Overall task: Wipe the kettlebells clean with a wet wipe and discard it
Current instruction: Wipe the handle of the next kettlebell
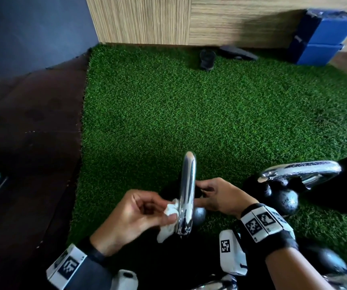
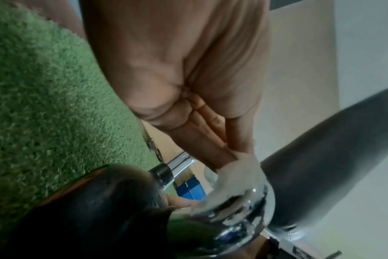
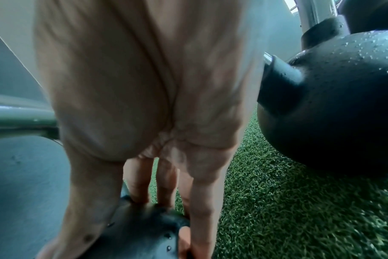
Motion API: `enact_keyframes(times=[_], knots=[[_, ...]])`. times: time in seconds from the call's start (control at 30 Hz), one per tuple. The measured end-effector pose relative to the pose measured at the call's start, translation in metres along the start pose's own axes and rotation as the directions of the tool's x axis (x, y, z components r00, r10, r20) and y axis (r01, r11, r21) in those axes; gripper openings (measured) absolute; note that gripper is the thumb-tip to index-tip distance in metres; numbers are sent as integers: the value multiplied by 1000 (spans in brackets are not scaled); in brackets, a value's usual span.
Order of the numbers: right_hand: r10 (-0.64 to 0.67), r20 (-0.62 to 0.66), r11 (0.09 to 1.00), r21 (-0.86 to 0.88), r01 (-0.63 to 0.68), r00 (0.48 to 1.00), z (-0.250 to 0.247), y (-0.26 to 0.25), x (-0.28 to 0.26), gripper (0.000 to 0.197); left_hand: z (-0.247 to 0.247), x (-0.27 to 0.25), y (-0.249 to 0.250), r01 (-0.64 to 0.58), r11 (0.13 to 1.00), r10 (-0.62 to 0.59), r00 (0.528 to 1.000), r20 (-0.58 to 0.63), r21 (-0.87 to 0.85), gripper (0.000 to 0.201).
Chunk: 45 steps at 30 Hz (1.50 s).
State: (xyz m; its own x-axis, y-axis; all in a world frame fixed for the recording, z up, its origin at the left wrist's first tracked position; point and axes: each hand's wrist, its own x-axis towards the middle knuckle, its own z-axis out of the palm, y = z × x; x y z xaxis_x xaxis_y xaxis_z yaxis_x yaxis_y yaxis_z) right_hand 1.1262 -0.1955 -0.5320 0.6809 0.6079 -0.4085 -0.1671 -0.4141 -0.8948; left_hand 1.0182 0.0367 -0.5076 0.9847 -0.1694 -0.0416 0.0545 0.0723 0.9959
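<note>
A kettlebell with a chrome handle (image 1: 187,193) and a black ball (image 1: 199,215) stands on the green turf in the head view. My left hand (image 1: 162,206) pinches a crumpled white wet wipe (image 1: 171,214) and presses it against the handle's left side. The left wrist view shows the wipe (image 2: 239,175) on the chrome handle (image 2: 233,219). My right hand (image 1: 201,193) grips the kettlebell from the right, below the handle. In the right wrist view its fingers (image 3: 202,201) curl onto the black ball (image 3: 142,231).
A second kettlebell (image 1: 281,195), beaded with droplets (image 3: 332,113), stands close on the right, and a third (image 1: 325,260) at bottom right. Black sandals (image 1: 208,59) and blue boxes (image 1: 319,38) lie by the wooden wall. A dark mat (image 1: 28,143) borders the turf (image 1: 189,111) on the left.
</note>
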Motion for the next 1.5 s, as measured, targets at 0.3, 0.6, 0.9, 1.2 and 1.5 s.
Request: enact_keyframes(times=[0.3, 0.6, 0.9, 1.2, 1.5], knots=[[15, -9, 998, 65, -15, 1000, 4, -7, -5, 49, -7, -19, -12, -18, 976, 13, 1000, 21, 219, 18], [52, -84, 996, -73, -58, 995, 7, -11, -9, 54, -3, -18, -27, 47, 964, -43, 999, -24, 263, 23], [-454, -448, 841, -501, 204, 770, 3, -101, -67, 29, -18, 15, 39, 46, 990, -78, 964, -253, -130, 40], [-602, -365, 789, -409, 458, 710, 36, -135, -71, 47, -4, 36, 63, 87, 961, -124, 984, -128, -264, 68], [-507, -503, 862, -310, 402, 700, 33, -117, -59, 21, -7, 27, 53, -15, 983, 30, 996, -80, 181, 37]])
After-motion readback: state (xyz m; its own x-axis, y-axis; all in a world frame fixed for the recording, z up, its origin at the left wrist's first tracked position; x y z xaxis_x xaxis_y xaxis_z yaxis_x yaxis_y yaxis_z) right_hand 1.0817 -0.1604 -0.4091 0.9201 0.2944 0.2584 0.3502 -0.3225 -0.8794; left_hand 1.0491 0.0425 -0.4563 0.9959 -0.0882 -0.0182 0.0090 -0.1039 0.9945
